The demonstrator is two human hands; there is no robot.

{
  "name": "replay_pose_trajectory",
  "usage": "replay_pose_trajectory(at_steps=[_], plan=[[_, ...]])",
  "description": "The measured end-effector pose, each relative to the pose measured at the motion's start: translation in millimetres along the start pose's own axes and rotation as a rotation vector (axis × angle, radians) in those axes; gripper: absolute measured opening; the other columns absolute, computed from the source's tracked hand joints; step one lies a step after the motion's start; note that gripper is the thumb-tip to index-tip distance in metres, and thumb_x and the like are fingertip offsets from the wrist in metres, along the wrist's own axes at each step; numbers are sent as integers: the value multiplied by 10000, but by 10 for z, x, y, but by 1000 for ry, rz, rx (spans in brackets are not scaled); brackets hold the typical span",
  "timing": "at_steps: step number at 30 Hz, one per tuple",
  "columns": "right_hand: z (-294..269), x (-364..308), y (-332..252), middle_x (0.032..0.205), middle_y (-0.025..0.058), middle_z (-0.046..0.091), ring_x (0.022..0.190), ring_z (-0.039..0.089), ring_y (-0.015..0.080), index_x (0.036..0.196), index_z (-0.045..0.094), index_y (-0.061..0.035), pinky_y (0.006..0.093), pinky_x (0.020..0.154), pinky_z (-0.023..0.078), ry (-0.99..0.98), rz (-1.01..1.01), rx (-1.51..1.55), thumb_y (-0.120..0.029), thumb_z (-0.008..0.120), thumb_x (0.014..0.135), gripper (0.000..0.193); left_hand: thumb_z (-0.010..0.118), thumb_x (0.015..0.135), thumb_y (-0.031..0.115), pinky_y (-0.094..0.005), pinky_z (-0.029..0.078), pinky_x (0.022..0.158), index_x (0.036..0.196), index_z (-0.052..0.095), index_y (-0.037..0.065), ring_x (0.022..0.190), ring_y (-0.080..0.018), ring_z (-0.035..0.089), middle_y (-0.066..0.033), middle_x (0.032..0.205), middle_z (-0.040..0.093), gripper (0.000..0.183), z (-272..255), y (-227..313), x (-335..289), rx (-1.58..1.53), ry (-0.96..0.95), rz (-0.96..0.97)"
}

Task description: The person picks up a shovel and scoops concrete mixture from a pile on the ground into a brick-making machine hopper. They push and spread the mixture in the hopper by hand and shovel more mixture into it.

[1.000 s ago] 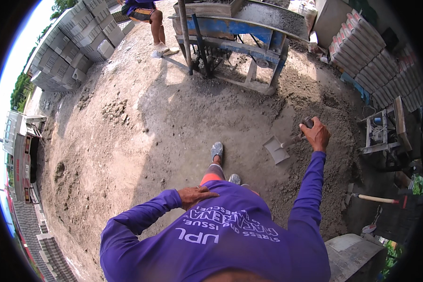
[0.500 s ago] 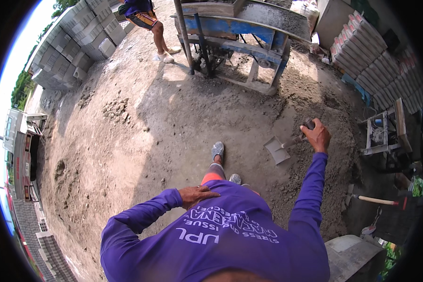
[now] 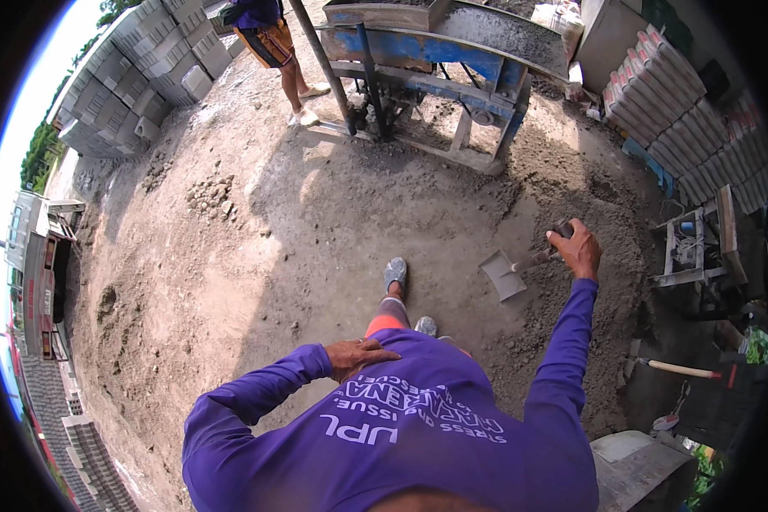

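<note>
My right hand [image 3: 578,249] is closed round the dark grip at the top of a shovel [image 3: 505,271]. The shovel's short shaft slants down to the left, and its square grey blade rests on the ground beside loose grey sand mix [image 3: 584,337]. On the front of my waist lies my left hand [image 3: 360,357], its fingers stretched out flat against the purple shirt [image 3: 418,392]; I see nothing held in it. Below, my feet stand on the ground, one shoe [image 3: 395,273] ahead of the other.
Ahead stands a blue metal machine [image 3: 452,53] with a tray of grey mix. Another person [image 3: 269,51] stands at its left, near a leaning pole [image 3: 326,68]. Concrete blocks [image 3: 128,90] are stacked far left, bags [image 3: 653,111] far right. A wooden-handled tool [image 3: 681,369] lies right.
The pole by the machine leans further left at its top. The other person's legs have shifted slightly. My hands and the shovel have hardly moved.
</note>
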State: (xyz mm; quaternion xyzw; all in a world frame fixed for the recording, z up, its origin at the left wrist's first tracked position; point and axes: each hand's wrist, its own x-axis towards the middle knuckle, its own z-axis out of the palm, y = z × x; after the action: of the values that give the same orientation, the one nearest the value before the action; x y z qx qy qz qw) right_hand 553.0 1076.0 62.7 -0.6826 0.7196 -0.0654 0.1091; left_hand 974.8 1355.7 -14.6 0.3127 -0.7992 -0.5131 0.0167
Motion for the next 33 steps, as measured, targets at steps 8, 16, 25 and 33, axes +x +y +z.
replay_pose_trajectory(at_steps=[8, 16, 25, 33], plan=[[-23, 16, -3, 882, 147, 651, 792, 647, 335, 1024, 606, -82, 483, 687, 506, 12, 3, -37, -488, 687, 742, 501, 651, 745, 195, -455, 365, 1044, 1473, 261, 197, 1167, -388, 455, -179, 1241, 436, 825, -23, 15, 63, -16, -27, 8], [-7, 88, 85, 865, 138, 653, 781, 647, 334, 984, 608, -85, 478, 679, 505, 47, 0, -23, -481, 694, 737, 475, 697, 684, 183, -456, 356, 1056, 1475, 257, 194, 1170, -384, 452, -175, 1237, 437, 905, -13, -45, 139, 9, -28, 52], [-34, 105, 64, 821, 124, 652, 743, 650, 324, 947, 613, -89, 471, 644, 505, 71, 12, -32, -477, 702, 725, 456, 723, 663, 198, -463, 388, 1022, 1467, 268, 214, 1154, -410, 479, -186, 1236, 447, 924, -14, -41, 193, -2, -19, 14], [-51, 92, 85, 778, 104, 641, 733, 650, 322, 883, 593, -100, 481, 651, 499, 102, -10, -28, -459, 687, 721, 405, 675, 751, 267, -483, 417, 1000, 1462, 278, 220, 1146, -454, 493, -225, 1276, 429, 815, -1, -77, 211, -21, -12, 36]])
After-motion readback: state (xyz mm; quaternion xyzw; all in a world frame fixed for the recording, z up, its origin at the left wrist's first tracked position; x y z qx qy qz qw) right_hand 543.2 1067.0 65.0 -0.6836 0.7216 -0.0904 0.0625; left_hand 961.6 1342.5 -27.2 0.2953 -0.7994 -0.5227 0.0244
